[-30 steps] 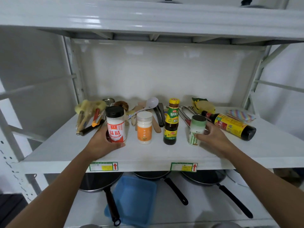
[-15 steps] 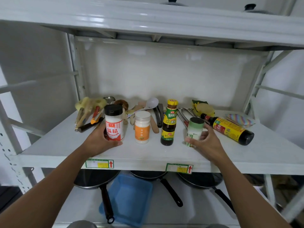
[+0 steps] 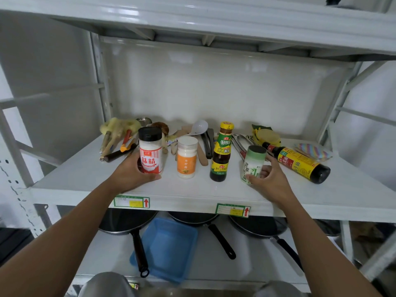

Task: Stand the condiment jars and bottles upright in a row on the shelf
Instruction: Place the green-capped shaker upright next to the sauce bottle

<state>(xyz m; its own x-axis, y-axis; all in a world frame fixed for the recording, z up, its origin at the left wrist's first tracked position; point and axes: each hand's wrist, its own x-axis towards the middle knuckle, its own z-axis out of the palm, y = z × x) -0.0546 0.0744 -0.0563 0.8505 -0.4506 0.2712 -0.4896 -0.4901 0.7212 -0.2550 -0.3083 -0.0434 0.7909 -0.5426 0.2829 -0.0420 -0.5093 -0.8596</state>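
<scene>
On the white shelf [image 3: 192, 190] stand a red-labelled jar with a black lid [image 3: 150, 150], a white jar with an orange label [image 3: 186, 157], a dark bottle with a yellow cap [image 3: 221, 152] and a green-topped jar [image 3: 252, 162], all upright in a row. My left hand [image 3: 130, 173] grips the red-labelled jar from behind and below. My right hand [image 3: 272, 180] holds the green-topped jar at its right side. A large dark sauce bottle with a yellow and red label [image 3: 296, 162] lies on its side at the right, behind my right hand.
Wooden spatulas, a white ladle [image 3: 198, 127], tongs [image 3: 239, 144] and brushes [image 3: 116, 136] lie at the back of the shelf. A yellow sponge [image 3: 267, 136] and a striped cloth [image 3: 314, 150] sit at the back right. Below hang pans [image 3: 128, 224] beside a blue tray [image 3: 167, 247].
Both hands stay on their jars. The green-topped jar and my right hand have shifted slightly left, closer to the dark bottle. The camera moved a little nearer.
</scene>
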